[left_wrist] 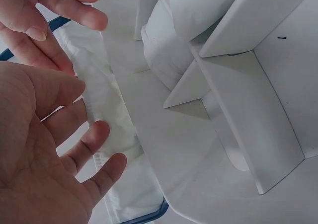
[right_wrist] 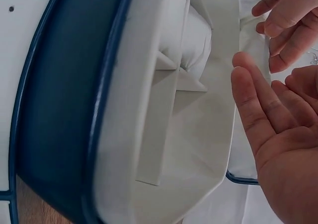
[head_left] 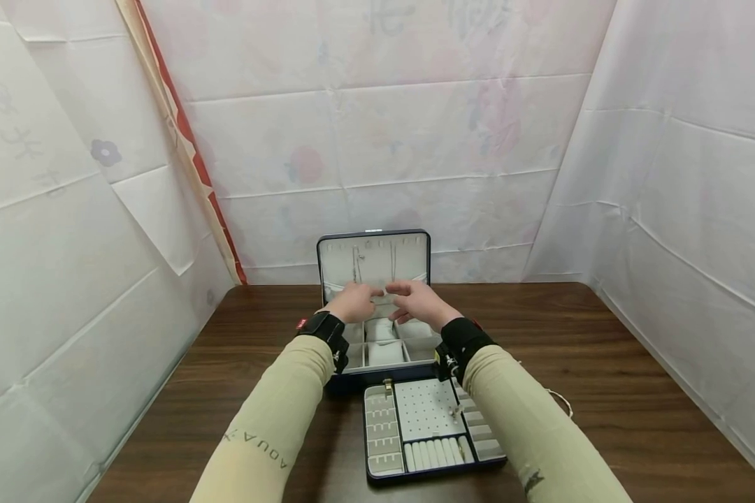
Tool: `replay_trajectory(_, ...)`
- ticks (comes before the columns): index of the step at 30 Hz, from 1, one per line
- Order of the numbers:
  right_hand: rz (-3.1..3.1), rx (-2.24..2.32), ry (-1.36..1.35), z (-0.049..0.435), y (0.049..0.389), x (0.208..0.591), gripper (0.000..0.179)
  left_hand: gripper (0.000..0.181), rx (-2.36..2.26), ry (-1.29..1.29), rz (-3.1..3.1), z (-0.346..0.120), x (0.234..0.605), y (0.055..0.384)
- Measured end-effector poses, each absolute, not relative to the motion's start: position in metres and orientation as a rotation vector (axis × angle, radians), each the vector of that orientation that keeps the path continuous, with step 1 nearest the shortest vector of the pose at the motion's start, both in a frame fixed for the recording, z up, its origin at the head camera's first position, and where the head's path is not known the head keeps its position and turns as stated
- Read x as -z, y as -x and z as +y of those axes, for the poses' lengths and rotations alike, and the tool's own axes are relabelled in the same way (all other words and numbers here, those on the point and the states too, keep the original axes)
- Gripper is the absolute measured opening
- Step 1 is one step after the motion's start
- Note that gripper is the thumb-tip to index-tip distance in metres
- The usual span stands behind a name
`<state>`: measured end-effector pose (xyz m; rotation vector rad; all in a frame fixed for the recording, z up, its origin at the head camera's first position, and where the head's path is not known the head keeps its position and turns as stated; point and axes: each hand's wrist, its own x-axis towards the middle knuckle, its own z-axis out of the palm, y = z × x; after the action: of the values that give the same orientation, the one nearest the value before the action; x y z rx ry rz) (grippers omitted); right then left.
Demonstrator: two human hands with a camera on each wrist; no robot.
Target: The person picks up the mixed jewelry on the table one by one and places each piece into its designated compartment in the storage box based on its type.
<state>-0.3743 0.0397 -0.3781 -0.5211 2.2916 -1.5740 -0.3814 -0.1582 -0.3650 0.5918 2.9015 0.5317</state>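
A dark blue jewelry box [head_left: 352, 381] stands with its lid [head_left: 375, 257] raised, its pale inside split into compartments. Necklaces [head_left: 356, 265] hang inside the lid. Both hands reach to the lid's gathered fabric pocket [left_wrist: 119, 134]. My left hand [head_left: 352, 302] has its fingers loosely bent, with fingertips right at the pocket's hem in the left wrist view. Opposite it, my right hand [head_left: 423, 306] holds its fingers extended and slightly apart beside the pocket. Neither hand shows anything held. White cushions [head_left: 385, 352] sit in the middle compartments.
In front of the box lies a blue-edged jewelry tray [head_left: 418, 402] with slots, a perforated panel and ring rolls [head_left: 437, 453]. Small jewelry pieces [head_left: 456, 411] are on it. A pale cord [head_left: 563, 399] lies right of the right sleeve. White sheets surround the wooden table [head_left: 516, 314].
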Motion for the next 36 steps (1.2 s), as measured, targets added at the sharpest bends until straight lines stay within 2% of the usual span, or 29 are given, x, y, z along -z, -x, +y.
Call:
replay_trajectory(23, 2.382, 1.543, 0.541, 0.075, 0.375, 0.384, 0.038, 0.058, -0.46, -0.606, 2.945, -0.158, 0.362, 0.371)
replay_trajectory(36, 2.49, 1.451, 0.498, 0.097, 0.37, 0.38, 0.037, 0.055, -0.456, -0.703, 2.981, -0.169, 0.361, 0.363)
